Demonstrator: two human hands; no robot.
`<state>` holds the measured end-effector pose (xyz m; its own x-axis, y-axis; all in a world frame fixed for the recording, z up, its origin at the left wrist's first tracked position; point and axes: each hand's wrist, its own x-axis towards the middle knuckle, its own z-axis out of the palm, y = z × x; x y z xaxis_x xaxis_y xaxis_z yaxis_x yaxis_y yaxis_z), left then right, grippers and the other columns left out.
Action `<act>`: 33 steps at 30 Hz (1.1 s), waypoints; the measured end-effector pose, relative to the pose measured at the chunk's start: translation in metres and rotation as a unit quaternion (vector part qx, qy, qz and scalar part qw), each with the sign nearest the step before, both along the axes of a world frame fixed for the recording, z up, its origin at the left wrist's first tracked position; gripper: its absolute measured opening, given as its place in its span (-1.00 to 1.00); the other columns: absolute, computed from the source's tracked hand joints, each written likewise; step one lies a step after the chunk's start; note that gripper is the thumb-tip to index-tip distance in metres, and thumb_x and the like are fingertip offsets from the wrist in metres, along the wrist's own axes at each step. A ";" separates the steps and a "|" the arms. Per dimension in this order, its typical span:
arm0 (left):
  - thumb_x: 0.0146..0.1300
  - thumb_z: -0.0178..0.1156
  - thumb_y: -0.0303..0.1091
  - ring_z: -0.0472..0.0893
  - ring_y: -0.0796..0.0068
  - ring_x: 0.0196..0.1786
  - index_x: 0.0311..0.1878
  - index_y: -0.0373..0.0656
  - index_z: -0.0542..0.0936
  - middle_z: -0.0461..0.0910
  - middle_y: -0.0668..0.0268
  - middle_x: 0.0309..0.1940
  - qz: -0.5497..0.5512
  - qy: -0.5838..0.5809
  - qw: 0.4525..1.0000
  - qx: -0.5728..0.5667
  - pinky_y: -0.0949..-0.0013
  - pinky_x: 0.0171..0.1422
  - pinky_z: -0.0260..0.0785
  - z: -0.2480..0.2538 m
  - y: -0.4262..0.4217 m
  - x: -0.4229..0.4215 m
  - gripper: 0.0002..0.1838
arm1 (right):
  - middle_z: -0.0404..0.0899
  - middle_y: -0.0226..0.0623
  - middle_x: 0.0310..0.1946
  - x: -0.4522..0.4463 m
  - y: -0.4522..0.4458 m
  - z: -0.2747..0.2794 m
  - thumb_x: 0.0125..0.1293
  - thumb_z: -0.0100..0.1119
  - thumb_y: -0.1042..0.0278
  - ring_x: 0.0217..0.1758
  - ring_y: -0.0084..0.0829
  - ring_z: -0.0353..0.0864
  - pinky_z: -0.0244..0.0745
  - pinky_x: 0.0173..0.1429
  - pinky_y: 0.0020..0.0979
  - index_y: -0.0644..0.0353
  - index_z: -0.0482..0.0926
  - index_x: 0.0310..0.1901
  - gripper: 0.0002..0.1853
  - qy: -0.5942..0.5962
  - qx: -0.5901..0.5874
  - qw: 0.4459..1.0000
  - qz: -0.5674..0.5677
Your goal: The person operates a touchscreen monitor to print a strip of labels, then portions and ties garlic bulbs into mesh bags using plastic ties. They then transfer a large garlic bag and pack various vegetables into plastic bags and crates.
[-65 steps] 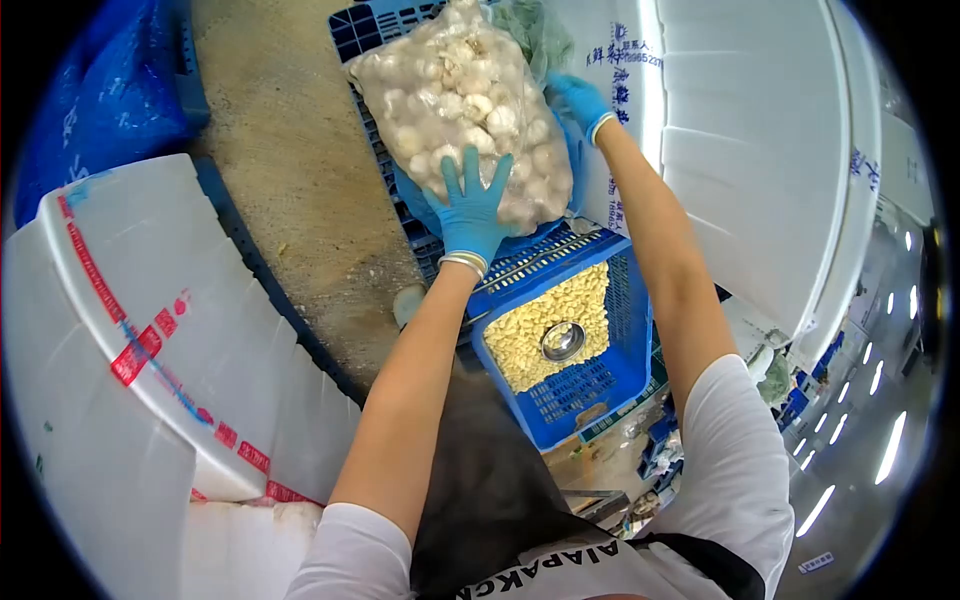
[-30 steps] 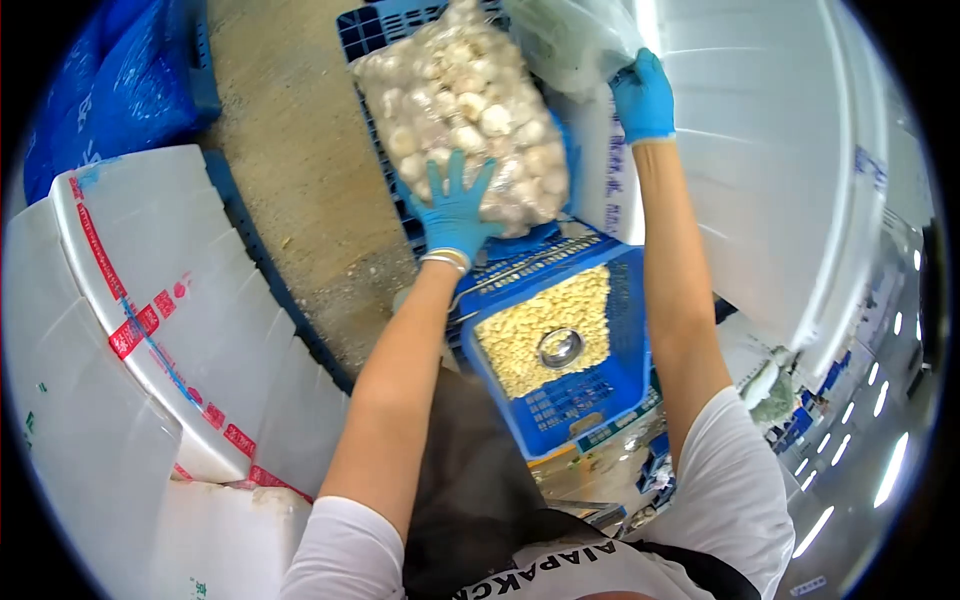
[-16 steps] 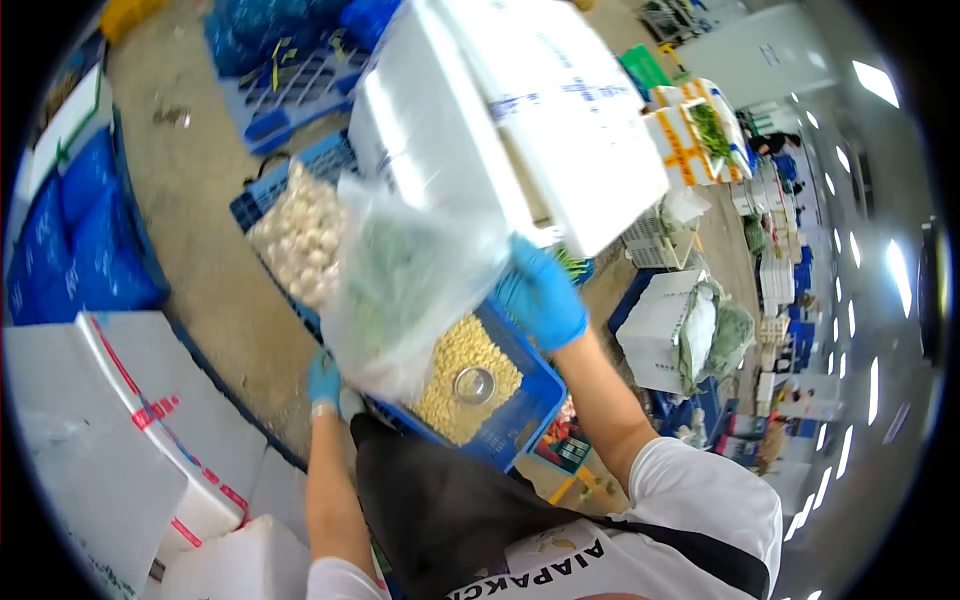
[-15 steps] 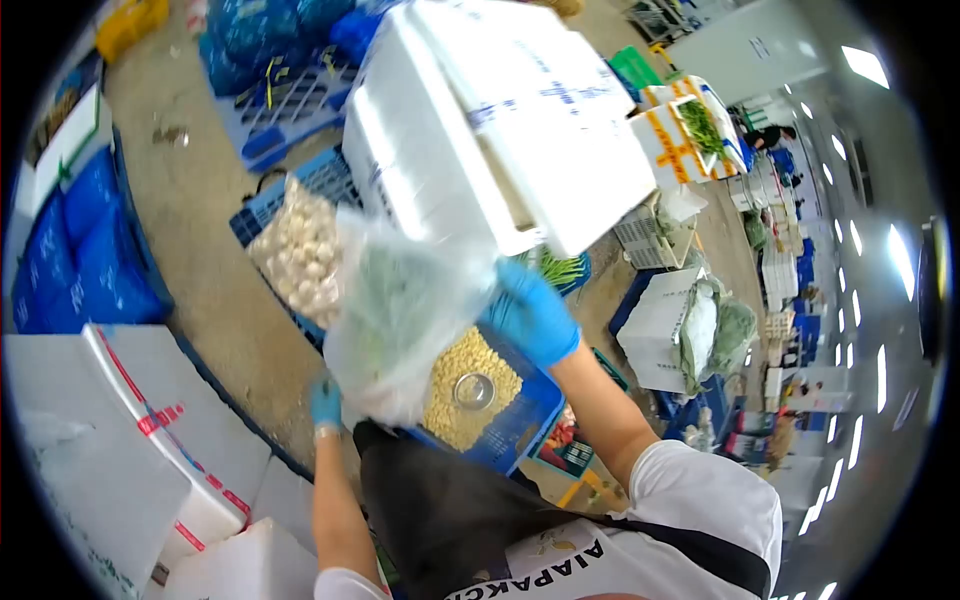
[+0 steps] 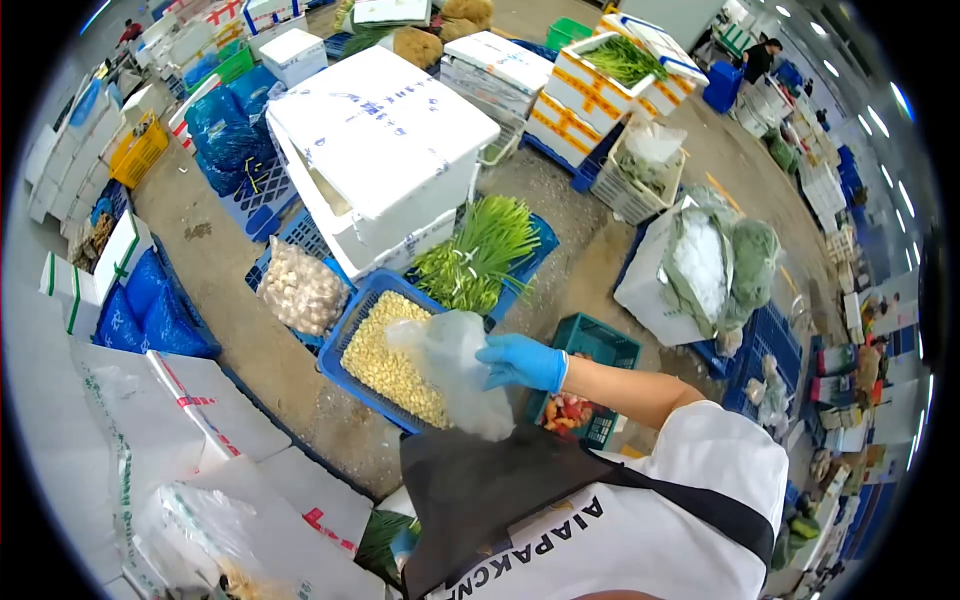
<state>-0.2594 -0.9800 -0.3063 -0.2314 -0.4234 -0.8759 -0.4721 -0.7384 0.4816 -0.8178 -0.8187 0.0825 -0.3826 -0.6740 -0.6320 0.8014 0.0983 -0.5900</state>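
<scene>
My right hand (image 5: pixel 525 362), in a blue glove, grips a translucent plastic bag (image 5: pixel 455 365), fingers closed on its edge. Beneath the bag, and partly covered by it, is a blue basket (image 5: pixel 338 345) of pale peeled cloves, like garlic (image 5: pixel 385 345). Only a sliver of my left hand (image 5: pixel 405 543) shows at the bottom, beside the dark apron and some green leaves (image 5: pixel 380 540); its fingers are hidden. Next to the basket lie a bag of whole bulbs (image 5: pixel 302 290) and a bunch of long green stalks (image 5: pixel 480 255).
A large white foam box (image 5: pixel 390 130) with a skewed lid stands beyond the basket. At right are a dark green crate (image 5: pixel 615 345) with red pieces and a white box (image 5: pixel 650 290) with netting. White foam boxes (image 5: pixel 240 420) line the left. Another person (image 5: pixel 762 60) stands far off.
My right hand has brought the bag down and closer to me, and it hangs narrower. My left hand has moved down beside the apron. The view has shifted, showing more of the floor and stalks.
</scene>
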 end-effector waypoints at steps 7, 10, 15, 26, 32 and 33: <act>0.37 0.17 -0.18 0.48 0.57 -0.31 0.01 -0.12 0.57 0.53 0.47 -0.34 -0.031 0.101 0.990 -0.092 0.45 -0.22 0.36 0.097 -0.054 -0.112 -0.72 | 0.58 -0.31 -0.32 0.040 0.135 -0.071 0.35 0.10 0.41 -0.34 -0.40 0.57 0.68 -0.11 -0.14 0.22 0.58 -0.20 -0.89 0.035 0.137 0.981 -0.135; 0.35 0.21 -0.19 0.45 0.61 -0.37 -0.03 -0.07 0.57 0.50 0.51 -0.39 -0.022 0.107 0.989 -0.099 0.47 -0.29 0.33 0.104 -0.040 -0.122 -0.77 | 0.54 -0.25 -0.43 0.037 0.176 -0.077 0.36 0.10 0.37 -0.31 -0.33 0.60 0.66 -0.16 -0.15 0.20 0.56 -0.30 -0.88 0.111 0.133 0.975 -0.136; 0.32 0.22 -0.19 0.60 0.37 0.01 0.09 -0.33 0.61 0.67 0.14 -0.03 -0.258 -0.029 0.942 -0.211 0.33 0.17 0.41 0.048 -0.013 -0.050 -0.58 | 0.56 -0.19 -0.01 0.033 0.215 -0.020 0.46 0.01 0.29 0.05 -0.27 0.57 0.53 0.20 -0.09 0.25 0.46 0.10 -0.71 0.091 0.034 0.988 -0.124; 0.15 0.39 -0.37 0.25 0.29 0.44 0.50 -0.25 0.13 0.21 0.11 0.44 -0.314 0.276 0.811 -0.408 0.28 0.48 0.14 0.266 0.027 -0.308 -0.10 | 0.49 -0.11 0.24 0.045 0.262 0.057 0.40 0.04 0.13 0.26 -0.15 0.49 0.34 0.40 -0.09 0.24 0.39 0.30 -0.48 0.117 -0.247 0.924 -0.266; 0.03 0.49 -0.26 0.50 0.47 -0.06 0.30 -0.27 0.38 0.49 0.17 0.06 -0.328 0.516 0.730 -0.306 0.43 -0.08 0.44 0.427 0.059 -0.435 -0.22 | 0.63 -0.16 0.04 0.032 0.251 0.103 0.38 0.14 0.13 0.06 -0.27 0.61 0.46 0.26 -0.23 0.27 0.55 0.12 -0.58 0.217 -0.139 0.938 -0.232; 0.08 0.45 -0.27 0.49 0.57 -0.23 0.18 -0.28 0.49 0.54 0.27 -0.13 -0.393 0.503 0.741 -0.208 0.48 -0.23 0.42 0.431 0.060 -0.446 -0.39 | 0.64 -0.19 0.01 0.023 0.236 0.110 0.39 0.14 0.12 0.04 -0.31 0.60 0.46 0.23 -0.29 0.27 0.57 0.09 -0.59 0.286 -0.003 0.919 -0.272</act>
